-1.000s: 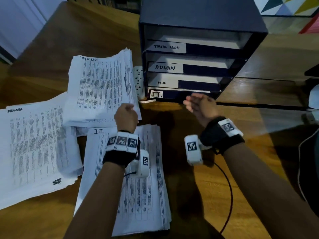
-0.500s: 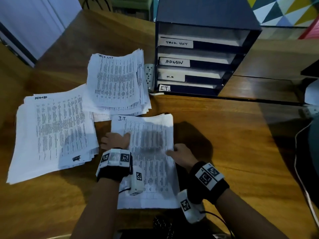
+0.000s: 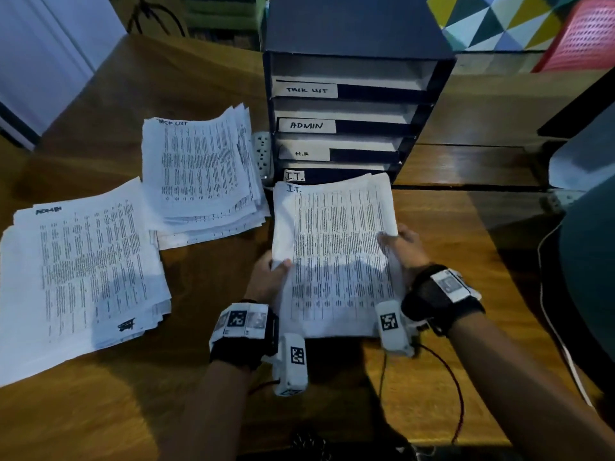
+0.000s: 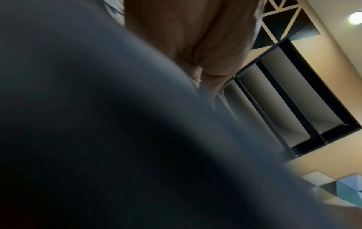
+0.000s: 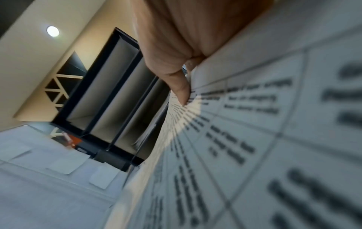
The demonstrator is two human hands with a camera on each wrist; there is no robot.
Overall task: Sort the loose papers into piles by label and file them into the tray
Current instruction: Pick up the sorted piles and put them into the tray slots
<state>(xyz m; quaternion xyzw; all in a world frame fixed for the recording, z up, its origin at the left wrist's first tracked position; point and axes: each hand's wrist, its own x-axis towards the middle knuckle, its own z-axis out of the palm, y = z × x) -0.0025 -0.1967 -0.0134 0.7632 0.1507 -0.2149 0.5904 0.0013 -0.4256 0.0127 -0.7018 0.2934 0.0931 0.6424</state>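
Observation:
Both hands hold up the I.T. paper stack (image 3: 336,257), its far edge at the bottom slot of the dark file tray (image 3: 352,31). My left hand (image 3: 269,277) grips the stack's left edge, thumb on top. My right hand (image 3: 404,247) grips the right edge; the right wrist view shows its thumb (image 5: 181,89) pressed on the printed sheet (image 5: 254,139). The tray's slots are labelled TASK LIST (image 3: 306,90), ADMIN (image 3: 306,125), H.R (image 3: 302,154) and I.T. (image 3: 294,175). The left wrist view is mostly dark, with the palm (image 4: 195,38) and the tray (image 4: 297,99) beyond.
A TASK LIST paper pile (image 3: 199,174) lies left of the tray and an ADMIN pile (image 3: 80,277) at the far left of the wooden desk (image 3: 466,277). A white power strip (image 3: 262,153) sits against the tray's left side. A cable (image 3: 456,387) trails near the right forearm.
Both hands took hold of the I.T. stack on the desk, lifted it and carried it forward and right, up to the tray's bottom slot.

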